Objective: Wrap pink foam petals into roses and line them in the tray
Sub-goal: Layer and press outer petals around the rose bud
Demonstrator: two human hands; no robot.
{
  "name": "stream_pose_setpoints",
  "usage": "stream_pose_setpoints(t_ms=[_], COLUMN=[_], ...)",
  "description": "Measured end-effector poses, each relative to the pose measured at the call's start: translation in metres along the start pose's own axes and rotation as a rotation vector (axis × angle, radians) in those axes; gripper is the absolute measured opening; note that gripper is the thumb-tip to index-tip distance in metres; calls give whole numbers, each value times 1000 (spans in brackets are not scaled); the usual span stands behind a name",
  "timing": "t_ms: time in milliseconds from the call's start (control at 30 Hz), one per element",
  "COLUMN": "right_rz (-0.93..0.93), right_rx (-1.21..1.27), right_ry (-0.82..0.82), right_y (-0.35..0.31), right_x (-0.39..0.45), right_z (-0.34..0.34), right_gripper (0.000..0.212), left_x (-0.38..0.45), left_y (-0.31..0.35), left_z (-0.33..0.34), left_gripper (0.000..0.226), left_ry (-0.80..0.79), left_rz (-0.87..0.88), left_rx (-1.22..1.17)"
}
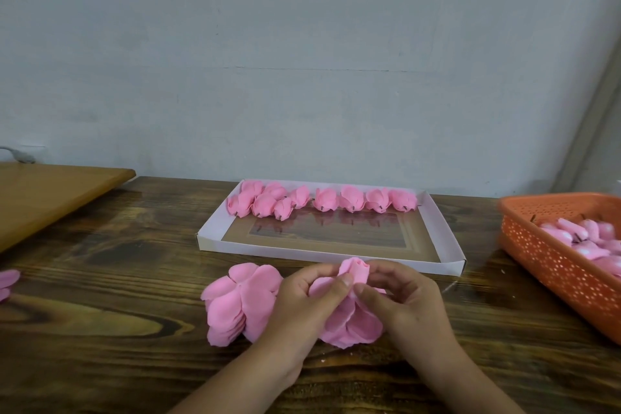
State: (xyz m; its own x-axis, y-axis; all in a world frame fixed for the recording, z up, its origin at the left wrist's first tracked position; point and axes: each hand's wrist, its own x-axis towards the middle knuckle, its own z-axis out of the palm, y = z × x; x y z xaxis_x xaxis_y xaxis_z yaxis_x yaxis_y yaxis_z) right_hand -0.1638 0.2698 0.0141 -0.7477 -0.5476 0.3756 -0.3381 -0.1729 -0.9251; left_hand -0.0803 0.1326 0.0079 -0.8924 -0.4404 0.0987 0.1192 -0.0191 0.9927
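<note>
A pink foam rose bud (354, 269) with petals (349, 323) hanging beneath it is pinched between both my hands at the table's front centre. My left hand (309, 296) grips it from the left, my right hand (400, 296) from the right, thumbs meeting on the petals. A stack of loose pink petals (235, 302) lies on the table just left of my left hand. Behind stands a shallow white tray (443, 235) with several finished pink roses (322, 200) lined along its far side.
An orange perforated basket (551, 262) holding several pink buds sits at the right edge. A light wooden board (50, 191) lies at the back left. Another pink petal piece (6, 282) pokes in at the left edge. A grey wall rises behind the dark wooden table (117, 279).
</note>
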Motion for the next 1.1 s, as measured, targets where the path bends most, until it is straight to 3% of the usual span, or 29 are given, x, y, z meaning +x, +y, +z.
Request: stream_pose_setpoints(t_ms=[200, 600, 767, 933, 1100], right_rz=[15, -28, -22, -29, -32], right_rx=[50, -21, -71, -52, -20], right_ry=[114, -15, -42, 8, 12], right_y=[0, -1, -2, -4, -5], right_x=[2, 0, -1, 0, 1], right_z=[-3, 1, 1, 0, -1], right_gripper=[33, 41, 38, 40, 41], left_x=[1, -1, -1, 1, 0], left_y=[-2, 8, 10, 10, 12], left_z=[-3, -2, 0, 0, -5], left_gripper=[12, 12, 19, 44, 28], left_ry=[65, 207, 150, 26, -84], left_rz=[-91, -157, -146, -145, -94], left_rx=[-24, -30, -62, -75, -62])
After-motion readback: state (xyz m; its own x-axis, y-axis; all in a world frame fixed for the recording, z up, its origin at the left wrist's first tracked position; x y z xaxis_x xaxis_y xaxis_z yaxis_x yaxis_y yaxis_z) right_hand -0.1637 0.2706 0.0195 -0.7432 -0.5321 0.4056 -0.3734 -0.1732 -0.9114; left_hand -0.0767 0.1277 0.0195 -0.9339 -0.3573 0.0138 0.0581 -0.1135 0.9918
